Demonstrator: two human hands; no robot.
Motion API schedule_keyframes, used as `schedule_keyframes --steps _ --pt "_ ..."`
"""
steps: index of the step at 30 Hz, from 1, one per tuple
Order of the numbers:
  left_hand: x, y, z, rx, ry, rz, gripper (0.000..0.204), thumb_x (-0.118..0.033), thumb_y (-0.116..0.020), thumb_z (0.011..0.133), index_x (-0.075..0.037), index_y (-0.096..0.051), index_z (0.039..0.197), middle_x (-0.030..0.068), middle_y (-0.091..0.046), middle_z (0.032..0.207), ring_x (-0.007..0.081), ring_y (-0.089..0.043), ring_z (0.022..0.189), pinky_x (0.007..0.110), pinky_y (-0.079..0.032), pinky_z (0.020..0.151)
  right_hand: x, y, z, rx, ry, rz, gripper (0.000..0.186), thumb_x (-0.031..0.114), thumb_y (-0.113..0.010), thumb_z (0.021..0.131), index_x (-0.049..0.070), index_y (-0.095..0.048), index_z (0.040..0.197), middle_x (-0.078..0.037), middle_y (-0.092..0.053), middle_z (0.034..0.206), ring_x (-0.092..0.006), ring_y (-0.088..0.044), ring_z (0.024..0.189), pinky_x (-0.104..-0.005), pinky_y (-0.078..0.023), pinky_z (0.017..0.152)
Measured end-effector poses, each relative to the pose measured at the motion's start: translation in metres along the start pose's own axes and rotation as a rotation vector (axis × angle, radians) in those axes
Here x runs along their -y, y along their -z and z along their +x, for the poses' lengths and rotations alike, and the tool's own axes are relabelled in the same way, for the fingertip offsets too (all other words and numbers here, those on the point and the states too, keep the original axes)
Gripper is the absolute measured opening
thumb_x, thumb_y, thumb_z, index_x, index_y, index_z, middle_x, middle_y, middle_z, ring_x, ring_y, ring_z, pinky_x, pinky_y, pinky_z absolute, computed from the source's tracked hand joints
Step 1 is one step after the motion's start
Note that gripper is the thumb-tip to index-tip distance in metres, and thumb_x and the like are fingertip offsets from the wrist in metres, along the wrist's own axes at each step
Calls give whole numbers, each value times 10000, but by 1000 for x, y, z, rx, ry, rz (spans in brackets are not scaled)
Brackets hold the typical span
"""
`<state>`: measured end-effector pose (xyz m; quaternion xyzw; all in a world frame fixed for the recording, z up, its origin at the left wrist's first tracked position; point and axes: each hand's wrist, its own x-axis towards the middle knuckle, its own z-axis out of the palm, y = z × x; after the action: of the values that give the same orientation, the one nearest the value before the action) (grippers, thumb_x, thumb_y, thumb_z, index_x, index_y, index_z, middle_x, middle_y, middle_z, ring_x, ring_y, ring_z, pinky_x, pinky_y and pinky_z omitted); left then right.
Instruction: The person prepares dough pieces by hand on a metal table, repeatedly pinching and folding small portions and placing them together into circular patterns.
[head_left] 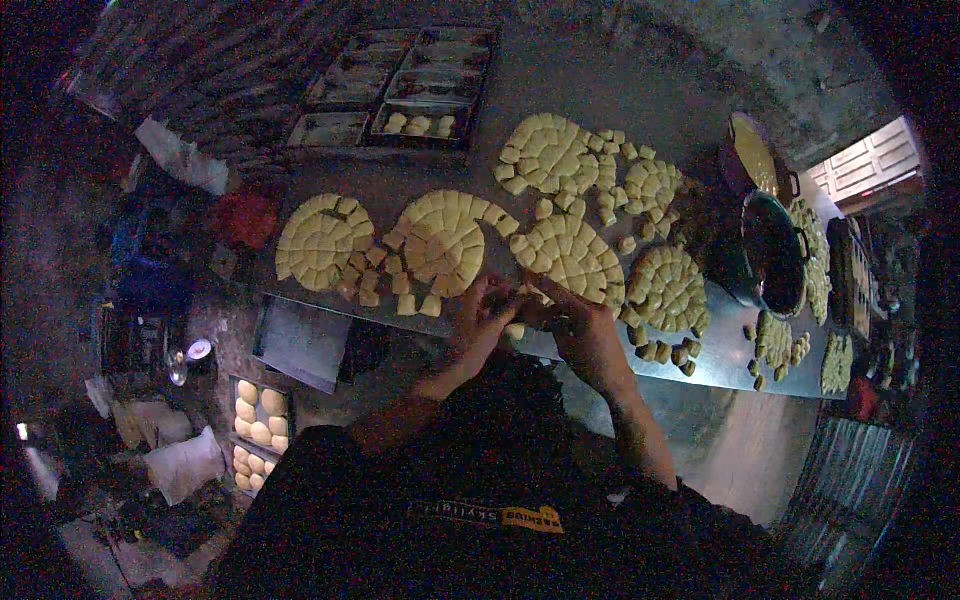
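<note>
My left hand (487, 306) and my right hand (583, 322) are close together at the table's front edge. Both have their fingers bent inward; dim light and blur hide what is between them. Just beyond my hands lies a round of pale dough cut into pieces (568, 256). Another cut dough round (440, 245) is left of it, with loose dough pieces (385, 270) beside it. Farther left sits a third cut round (325, 243). A darker-edged cut round (668, 290) lies to the right of my right hand.
Metal baking pans (390, 85) stand at the back left, one holding dough balls (418, 125). A dark basin (772, 255) and a tilted pot (752, 155) are at the right. Trays of round dough balls (261, 415) sit low at the left, near a grey metal sheet (300, 340).
</note>
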<state>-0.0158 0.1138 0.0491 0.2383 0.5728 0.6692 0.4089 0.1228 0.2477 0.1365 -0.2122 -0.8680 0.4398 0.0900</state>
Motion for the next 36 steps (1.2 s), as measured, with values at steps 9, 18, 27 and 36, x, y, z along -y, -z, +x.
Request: schedule_keyframes --steps 9,18,27,36 --pt "-37 7 1 220 141 -145 268 -129 -766 928 -55 -716 1181 69 -742 1140 179 -723 1008 316 -573 918 22 13 -27 -95 -23 150 170 18 -744 912 13 -702 1076 -83 -726 993 -181 -735 834 -314 -587 714" --pt "-58 -19 6 180 24 204 239 -173 -725 980 -25 -712 1168 92 -728 1138 166 -703 996 348 -610 873 -10 24 -20 -206 -148 354 317 -73 -779 833 26 -754 1133 -108 -696 1118 -179 -698 932 -282 -574 767" --pt "-35 -68 14 135 458 -384 340 -225 -582 1069 7 -612 1315 113 -669 1273 202 -700 1073 416 -639 926 -46 74 -6 7 129 119 347 -31 -804 789 54 -769 1124 -102 -771 1025 -251 -718 964 -350 -581 822" --pt "-34 -100 7 184 135 397 642 -296 -878 833 -3 -612 1338 93 -692 1272 238 -681 1144 376 -556 975 -91 88 2 264 201 326 242 -17 -787 802 60 -737 1026 -120 -721 1016 -305 -711 893 -379 -569 806"
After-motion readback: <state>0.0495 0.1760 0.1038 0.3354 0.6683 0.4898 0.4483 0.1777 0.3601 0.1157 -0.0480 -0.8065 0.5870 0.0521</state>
